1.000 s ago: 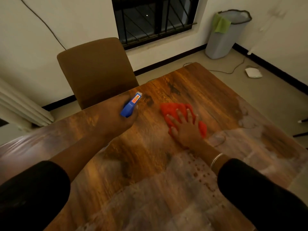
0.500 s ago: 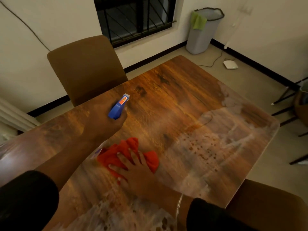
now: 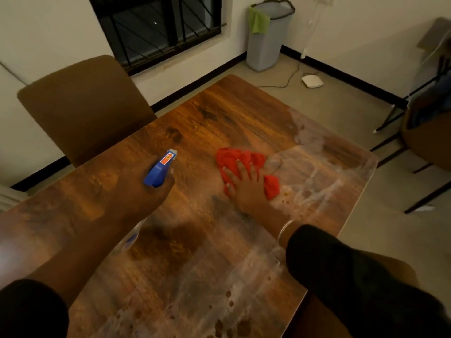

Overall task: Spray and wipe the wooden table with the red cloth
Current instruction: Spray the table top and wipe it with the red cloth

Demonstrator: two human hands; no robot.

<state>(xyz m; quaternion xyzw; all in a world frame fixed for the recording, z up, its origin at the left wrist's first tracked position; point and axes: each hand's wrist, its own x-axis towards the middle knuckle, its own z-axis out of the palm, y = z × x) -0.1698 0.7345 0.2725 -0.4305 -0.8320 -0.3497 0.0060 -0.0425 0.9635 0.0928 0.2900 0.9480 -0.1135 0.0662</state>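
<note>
The wooden table (image 3: pixel 219 113) fills the middle of the view, with whitish wet streaks and droplets over its right and near parts. My right hand (image 3: pixel 246 189) lies flat, fingers spread, pressing the crumpled red cloth (image 3: pixel 238 157) onto the table's centre. My left hand (image 3: pixel 148 193) is closed around a spray bottle (image 3: pixel 161 168) with a blue head and a red label, held above the table left of the cloth, nozzle pointing away. The clear body of the bottle shows blurred below my wrist.
A brown chair (image 3: pixel 83 106) stands at the table's far left side. A grey bin (image 3: pixel 267 32) with a green cloth on its rim is in the corner. A white device (image 3: pixel 312 81) and cable lie on the floor. Dark chairs (image 3: pixel 427 132) stand right.
My right hand has slid the red cloth from the near left part of the table out toward the centre right. The left hand keeps holding the bottle in much the same place.
</note>
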